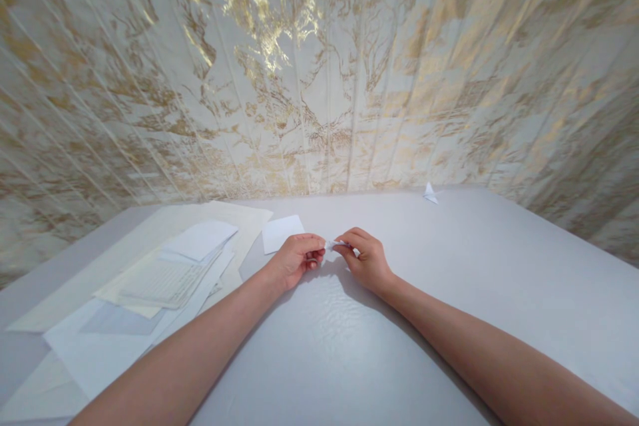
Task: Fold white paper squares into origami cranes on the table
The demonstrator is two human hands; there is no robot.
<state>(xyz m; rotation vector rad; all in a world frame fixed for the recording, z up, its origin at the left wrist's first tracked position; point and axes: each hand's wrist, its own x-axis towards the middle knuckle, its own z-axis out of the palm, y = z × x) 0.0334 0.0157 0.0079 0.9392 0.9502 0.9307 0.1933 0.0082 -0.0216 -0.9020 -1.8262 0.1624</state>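
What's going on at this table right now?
A person's left hand and right hand pinch a small white paper piece between them, over the pale table. A white sheet lies just beyond the left hand, loose papers overlap on the left, and a folded paper shape sits near the far edge, right.

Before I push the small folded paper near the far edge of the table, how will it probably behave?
The small folded paper is probably light, as its pointed flaps look thin. Its raised point suggests it may tip when pushed. It seems unlikely to roll, since its shape is angular.
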